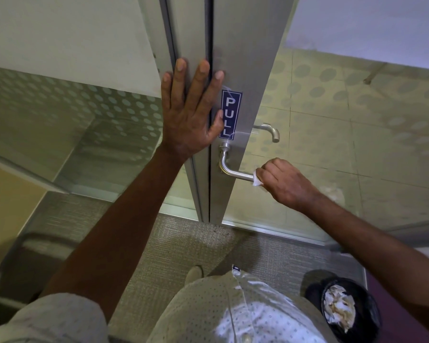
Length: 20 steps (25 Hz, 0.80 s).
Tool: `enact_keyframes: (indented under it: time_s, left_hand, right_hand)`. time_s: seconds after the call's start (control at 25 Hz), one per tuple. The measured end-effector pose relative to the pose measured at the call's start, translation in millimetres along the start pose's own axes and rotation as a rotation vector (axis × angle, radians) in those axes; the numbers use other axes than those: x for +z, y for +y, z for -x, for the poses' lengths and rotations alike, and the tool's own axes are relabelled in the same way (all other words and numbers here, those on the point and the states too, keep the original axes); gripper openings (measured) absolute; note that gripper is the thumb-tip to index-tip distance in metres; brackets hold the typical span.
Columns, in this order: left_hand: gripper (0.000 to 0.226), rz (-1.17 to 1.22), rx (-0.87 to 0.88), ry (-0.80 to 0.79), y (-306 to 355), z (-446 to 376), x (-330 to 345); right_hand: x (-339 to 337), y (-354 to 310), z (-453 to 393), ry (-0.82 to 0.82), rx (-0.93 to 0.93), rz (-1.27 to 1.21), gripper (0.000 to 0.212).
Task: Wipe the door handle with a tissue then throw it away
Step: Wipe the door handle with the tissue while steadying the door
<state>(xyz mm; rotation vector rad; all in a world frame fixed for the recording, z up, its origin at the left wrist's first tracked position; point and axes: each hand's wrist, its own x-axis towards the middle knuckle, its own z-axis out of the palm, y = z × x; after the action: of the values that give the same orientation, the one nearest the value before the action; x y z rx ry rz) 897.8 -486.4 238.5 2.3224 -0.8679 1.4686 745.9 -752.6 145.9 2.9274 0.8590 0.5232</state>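
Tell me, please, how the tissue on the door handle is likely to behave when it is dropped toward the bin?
The tissue looks crumpled and thin in the right hand, so probably floppy and very light. It may drift rather than fall straight into the bin.

Counts only. Two hands, both mine: left hand (188, 115) flat on the door frame, right hand (286, 183) fisted at the lever end. One tissue (256, 179), small white wad poking out of my right grip. Two door handles: one near-side handle (233, 167), one far-side handle (268, 131) seen through the glass. One PULL sticker (230, 115), blue. One waste bin (349, 310), black liner, several crumpled papers inside, can't count them exactly. One shoe tip (194, 273) visible on the carpet. One metal door stile (243, 58). Two glass panels with dot frosting, one each side.
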Motion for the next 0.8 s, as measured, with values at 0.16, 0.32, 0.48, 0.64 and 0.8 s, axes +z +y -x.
enact_keyframes:
  time_s: [0.16,0.32,0.48,0.64,0.8]
  left_hand:
    - [0.075,0.008,-0.014,-0.002,0.2,0.2,0.8]
    - [0.066,0.0,-0.037,-0.011,0.9,0.5,1.7]
    - [0.07,-0.004,-0.039,-0.018,0.0,0.6,0.8]
    - [0.088,0.005,-0.006,-0.019,-0.4,0.7,-0.3]
    - [0.089,0.013,-0.003,-0.033,-1.3,1.6,0.7]
  right_hand:
    - [-15.3,-0.6,-11.7,-0.089,0.0,0.052,0.033]
    - [-29.7,-9.4,-23.2,-0.185,0.113,-0.052,0.054]
    - [-25.0,-10.1,-13.4,-0.121,0.16,-0.228,0.044]
    - [-9.0,-7.3,4.6,-0.093,0.106,-0.298,0.048]
    - [-17.2,-5.1,-7.4,-0.125,0.115,-0.212,0.047]
